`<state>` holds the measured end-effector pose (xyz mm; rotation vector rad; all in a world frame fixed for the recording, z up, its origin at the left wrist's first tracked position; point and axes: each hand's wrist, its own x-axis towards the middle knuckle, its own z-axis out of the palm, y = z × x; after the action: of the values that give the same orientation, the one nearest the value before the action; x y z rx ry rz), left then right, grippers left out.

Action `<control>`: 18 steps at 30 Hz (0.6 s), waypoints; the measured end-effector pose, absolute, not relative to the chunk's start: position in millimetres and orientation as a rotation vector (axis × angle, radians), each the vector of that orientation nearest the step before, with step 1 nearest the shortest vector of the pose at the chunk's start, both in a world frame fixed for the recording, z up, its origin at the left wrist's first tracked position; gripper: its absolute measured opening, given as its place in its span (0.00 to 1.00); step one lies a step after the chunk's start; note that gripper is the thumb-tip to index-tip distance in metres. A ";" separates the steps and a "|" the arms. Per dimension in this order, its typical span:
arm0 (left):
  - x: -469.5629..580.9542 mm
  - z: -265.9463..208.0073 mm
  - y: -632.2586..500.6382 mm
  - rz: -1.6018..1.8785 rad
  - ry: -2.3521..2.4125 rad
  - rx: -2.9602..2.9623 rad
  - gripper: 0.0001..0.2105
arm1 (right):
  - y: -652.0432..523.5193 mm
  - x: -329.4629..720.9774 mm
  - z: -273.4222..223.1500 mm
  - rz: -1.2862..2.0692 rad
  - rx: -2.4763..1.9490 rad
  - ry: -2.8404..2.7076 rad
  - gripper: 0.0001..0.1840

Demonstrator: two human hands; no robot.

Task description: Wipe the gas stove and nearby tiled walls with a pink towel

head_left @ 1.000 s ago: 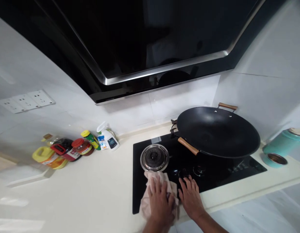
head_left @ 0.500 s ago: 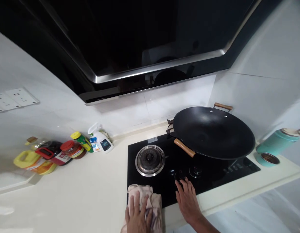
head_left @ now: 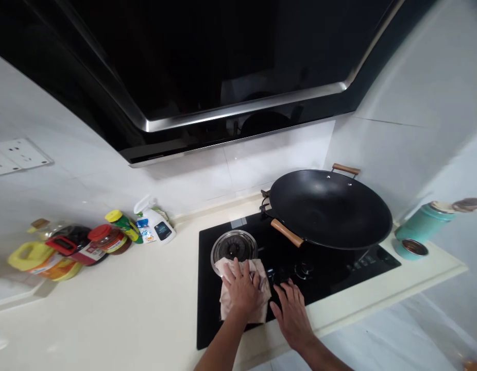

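Observation:
My left hand [head_left: 243, 293] lies flat with its fingers spread on a folded pale pink cloth [head_left: 263, 308]. Under that hand, the cloth rests on the black glass gas cooktop [head_left: 209, 314] and laps over the near edge of the left burner [head_left: 235, 247]. To its right, my right hand [head_left: 292, 312] has its fingers stretched forward over the cooktop's front part. Its fingertips are close to a dark control knob; whether they touch it I cannot tell. Another knob [head_left: 303, 270] shows just beyond. A large black wok [head_left: 331, 211] with wooden handles sits over the right burner.
A black range hood [head_left: 231, 62] hangs low over the cooktop. Along the wall at left stand a spray bottle [head_left: 161, 226], a red-lidded jar [head_left: 109, 239] and a yellow-handled oil jug [head_left: 45, 263]. Past the wok are a teal flask [head_left: 426, 222] and a teal cup [head_left: 410, 250].
My left hand has slid the cloth forward and right, from the cooktop's near left corner to the left burner's edge. My right hand stays near the knobs. The view has shifted slightly.

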<state>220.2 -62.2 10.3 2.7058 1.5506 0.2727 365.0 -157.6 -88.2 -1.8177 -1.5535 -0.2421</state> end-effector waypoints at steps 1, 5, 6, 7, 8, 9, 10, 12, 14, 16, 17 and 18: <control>222.0 10.2 -66.3 0.275 1.530 2.717 0.21 | -157.4 365.5 -88.4 -0.240 -1.803 -1.545 0.22; 223.2 6.5 -93.1 0.279 1.472 2.749 0.26 | -158.4 369.2 -91.8 -0.176 -1.728 -1.510 0.22; 222.0 3.0 -102.5 0.281 1.463 2.750 0.26 | -159.0 370.3 -93.3 -0.152 -1.707 -1.498 0.22; 219.8 -2.2 -112.7 0.288 1.447 2.749 0.26 | -159.8 371.5 -94.9 -0.127 -1.690 -1.482 0.22; 216.9 -9.5 -123.6 0.304 1.419 2.751 0.26 | -160.7 372.7 -96.5 -0.105 -1.673 -1.466 0.22; 213.3 -18.6 -134.5 0.328 1.376 2.761 0.27 | -161.6 373.7 -97.9 -0.084 -1.660 -1.450 0.22; 209.2 -29.2 -145.0 0.360 1.322 2.780 0.28 | -162.6 374.7 -98.9 -0.064 -1.650 -1.436 0.21; 200.7 -51.5 -162.0 0.427 1.213 2.850 0.31 | -164.7 375.9 -99.3 -0.029 -1.634 -1.418 0.19; 194.6 -69.2 -170.4 0.469 1.162 2.931 0.33 | -166.5 376.4 -97.6 0.004 -1.620 -1.419 0.17; 193.1 -75.8 -169.1 0.467 1.161 2.979 0.31 | -167.4 376.3 -94.9 0.029 -1.614 -1.423 0.16; 194.2 -74.5 -165.6 0.445 1.164 2.987 0.30 | -167.5 376.2 -93.8 0.034 -1.610 -1.423 0.16; 196.4 -70.6 -161.0 0.414 1.171 2.982 0.29 | -167.4 376.1 -93.0 0.039 -1.609 -1.418 0.16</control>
<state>196.4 -161.0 -70.6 2.9824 1.1711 0.4137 376.1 -167.4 -93.0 -1.6087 -1.4176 0.0389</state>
